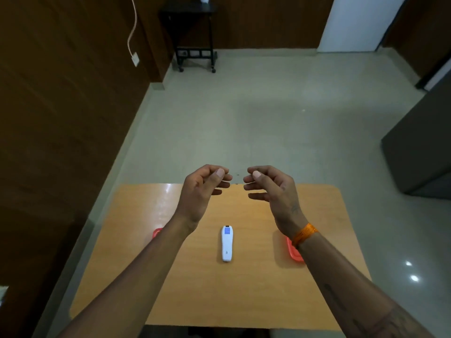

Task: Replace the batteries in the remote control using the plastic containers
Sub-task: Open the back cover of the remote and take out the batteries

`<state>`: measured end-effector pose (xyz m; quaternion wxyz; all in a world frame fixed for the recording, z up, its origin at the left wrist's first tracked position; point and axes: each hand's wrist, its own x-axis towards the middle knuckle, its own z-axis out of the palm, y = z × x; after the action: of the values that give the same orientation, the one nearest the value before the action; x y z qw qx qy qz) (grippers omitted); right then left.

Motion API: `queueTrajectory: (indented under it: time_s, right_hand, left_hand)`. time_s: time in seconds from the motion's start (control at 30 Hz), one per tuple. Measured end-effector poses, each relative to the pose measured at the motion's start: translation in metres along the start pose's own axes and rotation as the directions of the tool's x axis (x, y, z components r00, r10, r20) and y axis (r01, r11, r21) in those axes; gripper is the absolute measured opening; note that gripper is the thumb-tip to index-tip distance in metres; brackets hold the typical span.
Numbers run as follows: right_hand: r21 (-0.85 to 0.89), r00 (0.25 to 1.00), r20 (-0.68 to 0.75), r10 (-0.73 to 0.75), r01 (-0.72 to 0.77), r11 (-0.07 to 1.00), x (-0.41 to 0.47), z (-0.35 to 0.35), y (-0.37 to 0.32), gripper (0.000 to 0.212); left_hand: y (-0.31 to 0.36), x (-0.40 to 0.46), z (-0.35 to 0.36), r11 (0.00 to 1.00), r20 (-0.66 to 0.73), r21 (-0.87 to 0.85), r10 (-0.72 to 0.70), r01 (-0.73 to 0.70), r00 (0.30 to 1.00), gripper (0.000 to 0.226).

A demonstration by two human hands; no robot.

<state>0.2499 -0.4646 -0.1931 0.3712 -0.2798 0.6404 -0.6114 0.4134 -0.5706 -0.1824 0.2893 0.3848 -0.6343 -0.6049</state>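
Note:
A white remote control (226, 243) lies lengthwise in the middle of the wooden table (244, 293), a blue patch near its far end. My left hand (203, 191) and my right hand (271, 191) hover above the table's far edge, palms facing each other, fingers curled but apart, holding nothing. A red plastic container (156, 232) peeks out from behind my left forearm. A second red container (295, 252) sits to the right of the remote, mostly hidden by my right wrist, which wears an orange thread band. No batteries are visible.
Beyond the table lies a pale tiled floor (244, 118). A dark wood wall runs along the left. A black wheeled stand (195, 37) sits at the back, and a grey cabinet (424, 142) stands to the right.

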Motion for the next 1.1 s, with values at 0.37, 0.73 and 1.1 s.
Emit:
queueTrajectory:
  time_s: [0.37,0.73,1.1]
  right_hand:
    - [-0.019,0.981,-0.146,0.127,-0.131,0.991,0.021,0.019,0.183,0.018]
    - [-0.119,0.985,-0.163,0.056,-0.076,0.99,0.036,0.031,0.406,0.019]
    - [-0.206,0.972,-0.195,-0.133,0.092,0.974,-0.017,0.037,0.481,0.019]
  left_hand:
    - [-0.187,0.034,-0.008,0.993,0.078,0.01,-0.12,0.12,0.99,0.033]
    - [-0.401,0.04,-0.009,0.998,0.091,0.051,-0.052,0.048,0.994,0.03]
    - [-0.493,-0.028,-0.003,0.98,-0.01,0.157,0.125,-0.122,0.992,0.016]
